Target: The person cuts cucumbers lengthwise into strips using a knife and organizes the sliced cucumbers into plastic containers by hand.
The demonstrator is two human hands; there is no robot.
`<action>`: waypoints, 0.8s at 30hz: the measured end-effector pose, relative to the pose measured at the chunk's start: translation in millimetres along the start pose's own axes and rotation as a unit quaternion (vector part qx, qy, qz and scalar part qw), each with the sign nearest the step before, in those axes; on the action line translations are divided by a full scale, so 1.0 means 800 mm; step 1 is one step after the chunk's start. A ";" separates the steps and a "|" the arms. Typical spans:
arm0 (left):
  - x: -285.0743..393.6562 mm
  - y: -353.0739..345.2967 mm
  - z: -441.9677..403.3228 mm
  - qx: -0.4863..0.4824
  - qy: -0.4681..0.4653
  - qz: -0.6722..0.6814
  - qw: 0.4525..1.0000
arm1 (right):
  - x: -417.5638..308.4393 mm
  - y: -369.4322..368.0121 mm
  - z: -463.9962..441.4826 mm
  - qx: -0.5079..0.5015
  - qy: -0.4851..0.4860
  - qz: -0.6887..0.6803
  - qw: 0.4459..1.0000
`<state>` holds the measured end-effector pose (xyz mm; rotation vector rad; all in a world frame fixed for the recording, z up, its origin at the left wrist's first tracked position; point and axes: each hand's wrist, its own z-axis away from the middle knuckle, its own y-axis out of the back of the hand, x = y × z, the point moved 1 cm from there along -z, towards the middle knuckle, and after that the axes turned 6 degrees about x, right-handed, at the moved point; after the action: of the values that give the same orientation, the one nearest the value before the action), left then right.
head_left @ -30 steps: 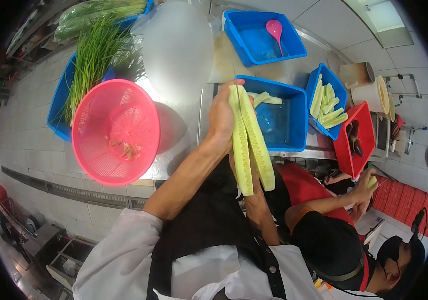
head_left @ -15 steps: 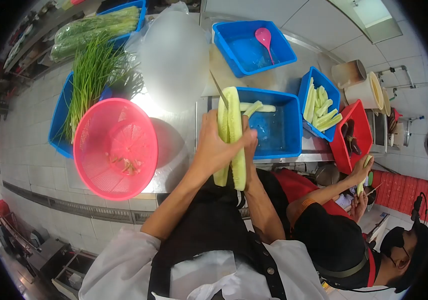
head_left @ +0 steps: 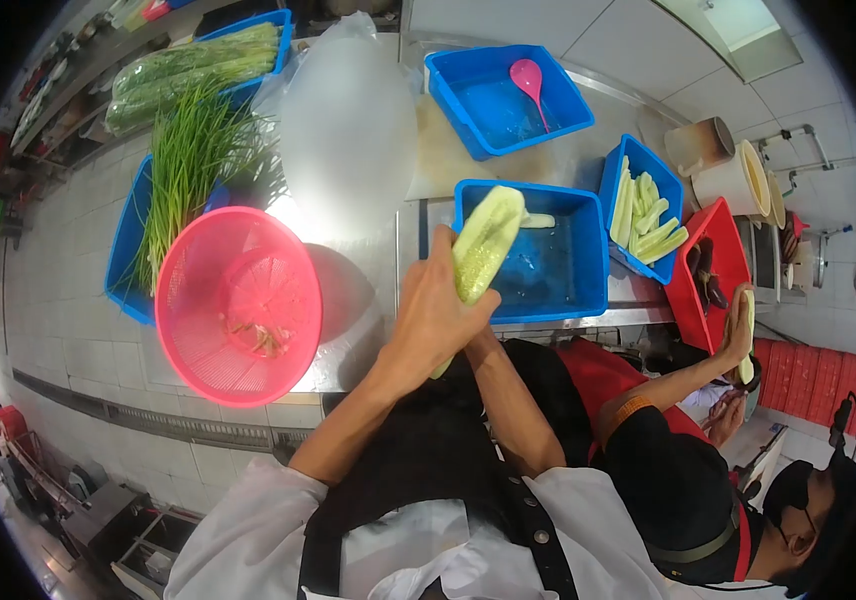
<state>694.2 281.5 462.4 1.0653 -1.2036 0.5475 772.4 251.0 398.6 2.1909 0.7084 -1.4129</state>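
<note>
Head view, and all eyes on the left hand (head_left: 436, 318), wrapped firmly round a cut cucumber (head_left: 489, 248), peeled pale green, its seedy inner face turned up towards the camera! Look at the grip: fingers (head_left: 441, 246) along the left edge, thumb (head_left: 486, 304) across on the right, the cucumber squeezed between them with no gap to spare. And here's the relation that matters: the long axis runs on a slant, the far end up and to the right, well beyond the fingertips, the near end just peeking out below the palm. So most of what shows lies ahead of the grip, over on the thumb side

Now the right forearm (head_left: 518, 408) comes in from the other side, crossing in behind the left hand, and the right hand itself is lost back there; how its fingers are set, or what they have hold of, there's no telling from here! The left hand is clearly the one on top and nearer the camera

And what lies beyond? A blue bin (head_left: 560, 282), ahead and to the right, with the cucumber's far end overlapping its left side in this view, though the height between them can't be judged. Inside, a single cucumber piece (head_left: 538, 220) pokes out to the right of that far end. Further right, a smaller blue bin (head_left: 632, 256) carries a pile of cucumber strips (head_left: 651, 214)
</note>
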 end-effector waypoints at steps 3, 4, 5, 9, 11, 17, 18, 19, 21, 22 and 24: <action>0.009 -0.006 0.002 -0.004 -0.007 0.021 1.000 | 0.014 0.004 0.007 0.055 -0.105 -0.031 0.992; 0.011 -0.006 0.002 -0.010 -0.010 0.021 1.000 | 0.021 0.004 0.007 0.069 -0.138 -0.044 0.987; 0.014 -0.006 0.001 -0.018 -0.002 0.010 1.000 | 0.030 0.004 0.005 0.083 -0.169 -0.062 0.980; 0.007 -0.015 0.009 -0.059 -0.013 -0.005 0.998 | 0.062 0.008 -0.023 0.155 -0.259 -0.142 0.943; 0.003 -0.018 0.016 -0.075 0.007 0.001 0.997 | 0.074 0.019 -0.054 0.188 -0.257 -0.161 0.934; -0.014 -0.066 -0.022 -0.095 0.026 0.034 0.995 | 0.085 0.122 -0.068 0.216 -0.149 0.010 0.965; -0.012 -0.084 -0.041 -0.091 0.040 0.084 0.992 | 0.084 0.143 -0.054 0.231 -0.148 0.054 0.960; -0.002 -0.104 -0.061 -0.113 0.052 0.108 0.986 | 0.077 0.162 -0.035 0.246 -0.151 0.099 0.952; -0.010 -0.181 -0.119 -0.144 0.039 0.119 0.982 | 0.041 0.172 -0.009 0.326 -0.169 0.019 0.930; -0.028 -0.237 -0.151 -0.154 0.013 0.107 0.982 | 0.030 0.181 0.006 0.338 -0.184 0.025 0.923; 0.033 -0.286 -0.183 -0.241 0.016 0.215 0.946 | 0.007 0.195 0.034 0.329 -0.207 0.040 0.920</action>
<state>960.4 304.9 405.1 0.3758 -1.4558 0.5591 853.5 114.7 396.0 2.1947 -0.0298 -2.2083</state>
